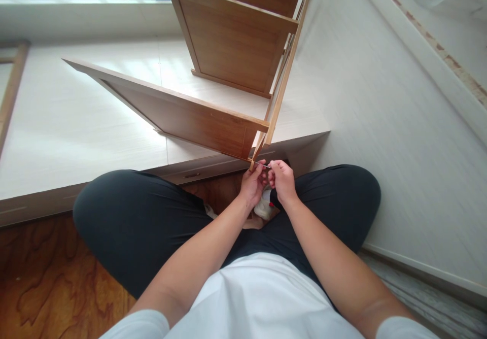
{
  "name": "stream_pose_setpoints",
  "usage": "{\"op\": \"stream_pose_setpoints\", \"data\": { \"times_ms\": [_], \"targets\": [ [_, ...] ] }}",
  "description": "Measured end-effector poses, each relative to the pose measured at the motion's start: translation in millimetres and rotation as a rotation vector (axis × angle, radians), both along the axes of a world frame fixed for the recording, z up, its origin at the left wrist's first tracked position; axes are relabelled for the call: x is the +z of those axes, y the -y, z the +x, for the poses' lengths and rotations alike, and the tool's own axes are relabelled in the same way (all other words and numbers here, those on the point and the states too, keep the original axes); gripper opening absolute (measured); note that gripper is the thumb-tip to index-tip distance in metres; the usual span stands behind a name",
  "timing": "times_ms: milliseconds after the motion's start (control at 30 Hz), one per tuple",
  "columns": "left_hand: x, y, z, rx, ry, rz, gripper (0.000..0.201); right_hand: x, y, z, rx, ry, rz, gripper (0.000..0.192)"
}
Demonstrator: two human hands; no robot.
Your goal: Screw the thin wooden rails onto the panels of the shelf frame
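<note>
A pale raised platform [76, 126] under a window is carrying a bamboo shelf rack [213, 121]. At the foot of its corner post [279, 93] a thin metal pin [262, 165] is lying nearly level, long axis left to right. The left hand [252, 184] and right hand [282, 180] are pinching its ends, fingers closed. Keeping it steady and square to the post looks wise. White bag [263, 208] below.

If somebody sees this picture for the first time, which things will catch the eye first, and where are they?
First come the wooden shelf panels, jutting from a thin upright frame over the pale platform in the upper middle. Just below, at the centre, the left hand and the right hand meet on a thin metal piece at the frame's foot, above crossed dark trouser legs.
</note>
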State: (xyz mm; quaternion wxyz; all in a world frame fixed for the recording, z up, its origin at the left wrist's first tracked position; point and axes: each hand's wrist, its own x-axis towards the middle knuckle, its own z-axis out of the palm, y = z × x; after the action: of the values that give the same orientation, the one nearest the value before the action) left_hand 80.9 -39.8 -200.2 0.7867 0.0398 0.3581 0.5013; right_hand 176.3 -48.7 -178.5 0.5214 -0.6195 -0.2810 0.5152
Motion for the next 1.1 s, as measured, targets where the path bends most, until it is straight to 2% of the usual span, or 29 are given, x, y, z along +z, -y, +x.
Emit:
{"op": "stream_pose_setpoints", "data": {
  "times_ms": [233,633,867,1100],
  "targets": [
    [-4.6,0,1,0.001,0.046,-0.001,0.035,-3.4,1,1,0.006,0.054,0.04,0.032],
    [-3.9,0,1,0.007,0.053,-0.005,0.034,-1.9,2,1,0.01,0.096,0.002,0.038],
    [-6.2,0,2,-0.011,0.033,0.015,0.038,1.7,-2,-1,-0.004,-0.133,-0.094,0.041],
    [-6.6,1,2,-0.007,0.006,0.02,0.041,9.7,-5,2,0.025,-0.423,-0.248,0.03]
  ]
}}
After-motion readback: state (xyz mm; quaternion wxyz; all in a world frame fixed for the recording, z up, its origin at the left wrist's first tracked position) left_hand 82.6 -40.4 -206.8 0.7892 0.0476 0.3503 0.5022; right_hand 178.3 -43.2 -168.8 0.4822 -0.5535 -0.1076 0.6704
